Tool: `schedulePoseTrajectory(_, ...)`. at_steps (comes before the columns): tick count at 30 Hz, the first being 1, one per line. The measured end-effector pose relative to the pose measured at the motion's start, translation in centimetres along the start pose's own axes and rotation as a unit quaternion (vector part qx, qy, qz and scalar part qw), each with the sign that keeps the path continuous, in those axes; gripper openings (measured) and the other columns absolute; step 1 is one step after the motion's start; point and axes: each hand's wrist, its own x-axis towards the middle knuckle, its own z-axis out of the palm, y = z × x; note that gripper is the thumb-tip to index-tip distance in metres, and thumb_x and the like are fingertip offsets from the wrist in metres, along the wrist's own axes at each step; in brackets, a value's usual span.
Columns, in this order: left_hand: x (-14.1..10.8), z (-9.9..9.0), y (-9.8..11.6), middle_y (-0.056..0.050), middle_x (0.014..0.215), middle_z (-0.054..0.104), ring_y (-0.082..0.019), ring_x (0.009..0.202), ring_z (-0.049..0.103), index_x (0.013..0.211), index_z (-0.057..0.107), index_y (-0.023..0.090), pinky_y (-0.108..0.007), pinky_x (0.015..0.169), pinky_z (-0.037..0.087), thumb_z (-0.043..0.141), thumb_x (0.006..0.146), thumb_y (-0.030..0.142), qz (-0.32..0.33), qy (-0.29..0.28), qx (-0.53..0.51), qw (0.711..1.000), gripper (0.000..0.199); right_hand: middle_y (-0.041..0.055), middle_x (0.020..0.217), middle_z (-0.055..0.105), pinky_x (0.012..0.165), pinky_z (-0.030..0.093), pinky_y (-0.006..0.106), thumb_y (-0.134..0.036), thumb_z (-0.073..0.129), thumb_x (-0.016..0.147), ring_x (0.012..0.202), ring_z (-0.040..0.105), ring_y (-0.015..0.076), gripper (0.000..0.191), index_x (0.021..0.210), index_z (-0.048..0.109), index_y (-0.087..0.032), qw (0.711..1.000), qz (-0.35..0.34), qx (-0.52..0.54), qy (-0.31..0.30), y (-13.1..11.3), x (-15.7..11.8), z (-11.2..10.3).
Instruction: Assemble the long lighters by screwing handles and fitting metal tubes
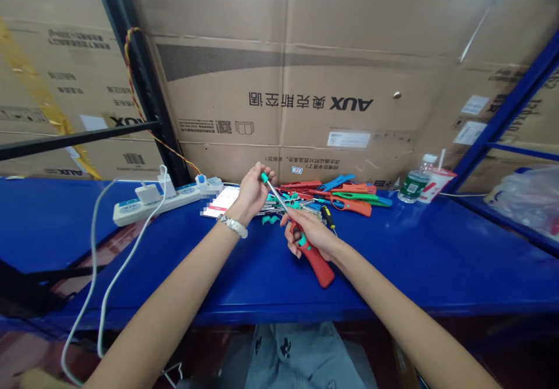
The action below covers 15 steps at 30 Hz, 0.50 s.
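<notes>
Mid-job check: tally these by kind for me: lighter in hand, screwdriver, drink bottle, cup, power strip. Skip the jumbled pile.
Red lighter in the right hand: 1
Screwdriver: 1
Drink bottle: 1
Cup: 1
Power strip: 1
Total: 5

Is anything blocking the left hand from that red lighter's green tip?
Nothing visible: the left hand is right at the green tip, while the right hand holds the red lighter. The loose parts lie on the blue table, not between them.
</notes>
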Motion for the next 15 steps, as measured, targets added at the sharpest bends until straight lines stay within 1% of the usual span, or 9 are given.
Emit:
schedulePoseTrajectory(2,0.7,0.0,0.1,-0.002,0.076,0.059,-0.014,0.074,0.061,0.077,0.046,0.021,-0.031,0.078,0.054,0.058,0.095,0.047,0.009,0.022,-0.011,1.0,0.034,-0.0033,0.054,0.06,0.033,0.046,0.024,-0.062,0.063,0.086,0.04,0.059,0.0151,0.043,0.089,0.057,-0.019,1.0,-0.001,0.0,0.003,0.0,0.0,-0.1)
schedulePoseTrajectory(3,0.7,0.1,-0.1,-0.003,0.075,0.059,-0.015,0.075,0.062,0.077,0.047,0.021,-0.032,0.077,0.054,0.057,0.095,0.051,0.0,0.022,-0.011,1.0,0.036,-0.0034,0.054,0.06,0.033,0.046,0.024,-0.062,0.062,0.087,0.04,0.059,0.0152,0.043,0.089,0.057,-0.019,1.0,-0.004,0.002,0.008,0.0,0.0,-0.1)
schedulePoseTrajectory(5,0.2,0.2,-0.6,-0.008,0.077,0.061,-0.02,0.08,0.064,0.079,0.051,0.021,-0.035,0.076,0.054,0.051,0.094,0.061,-0.052,-0.007,-0.002,0.999,0.043,-0.0035,0.054,0.059,0.034,0.047,0.024,-0.06,0.06,0.089,0.04,0.06,0.0154,0.041,0.089,0.057,-0.019,1.0,-0.006,0.007,0.022,0.1,0.0,-0.1)
schedulePoseTrajectory(7,-0.7,0.5,-1.0,-0.009,0.076,0.061,-0.022,0.079,0.063,0.077,0.053,0.021,-0.038,0.073,0.054,0.044,0.094,0.066,-0.106,-0.043,0.0,0.993,0.049,-0.0033,0.054,0.06,0.034,0.048,0.024,-0.059,0.059,0.09,0.04,0.06,0.0155,0.04,0.088,0.057,-0.02,0.999,0.0,0.005,0.032,0.1,0.1,-0.2)
schedulePoseTrajectory(8,-1.1,0.7,-1.0,-0.008,0.072,0.059,-0.022,0.075,0.062,0.075,0.052,0.021,-0.038,0.072,0.054,0.043,0.095,0.065,-0.119,-0.055,-0.006,0.991,0.049,-0.0032,0.053,0.06,0.034,0.048,0.024,-0.059,0.058,0.09,0.04,0.06,0.0156,0.04,0.088,0.056,-0.02,0.999,0.003,0.003,0.032,0.1,0.2,-0.2)
schedulePoseTrajectory(9,-1.4,1.0,-1.0,-0.005,0.068,0.054,-0.019,0.069,0.058,0.072,0.049,0.021,-0.037,0.071,0.054,0.041,0.097,0.06,-0.116,-0.055,-0.02,0.992,0.047,-0.0032,0.053,0.059,0.034,0.047,0.024,-0.059,0.058,0.09,0.039,0.06,0.0156,0.04,0.087,0.056,-0.02,1.0,0.004,0.001,0.03,0.1,0.2,-0.1)
schedulePoseTrajectory(12,-1.6,1.6,-0.3,0.002,0.058,0.036,-0.014,0.053,0.041,0.064,0.039,0.022,-0.035,0.069,0.051,0.033,0.103,0.046,-0.103,-0.061,-0.029,0.992,0.045,-0.0036,0.053,0.059,0.034,0.047,0.024,-0.06,0.059,0.09,0.039,0.059,0.0152,0.04,0.086,0.055,-0.02,1.0,-0.005,-0.002,0.027,0.2,0.2,0.0)
schedulePoseTrajectory(13,-1.5,1.7,0.1,0.003,0.058,0.032,-0.013,0.051,0.037,0.063,0.036,0.022,-0.035,0.067,0.05,0.03,0.103,0.042,-0.1,-0.069,-0.017,0.992,0.046,-0.0037,0.053,0.059,0.034,0.047,0.024,-0.06,0.06,0.089,0.039,0.059,0.015,0.041,0.086,0.054,-0.02,1.0,-0.009,-0.004,0.028,0.1,0.2,0.0)
schedulePoseTrajectory(15,-1.2,1.6,0.7,0.003,0.058,0.029,-0.013,0.05,0.033,0.06,0.033,0.022,-0.035,0.065,0.048,0.027,0.104,0.038,-0.09,-0.089,0.012,0.992,0.047,-0.0039,0.053,0.059,0.034,0.048,0.024,-0.061,0.06,0.089,0.038,0.058,0.0147,0.041,0.085,0.053,-0.02,0.999,-0.012,-0.011,0.031,0.1,0.1,0.2)
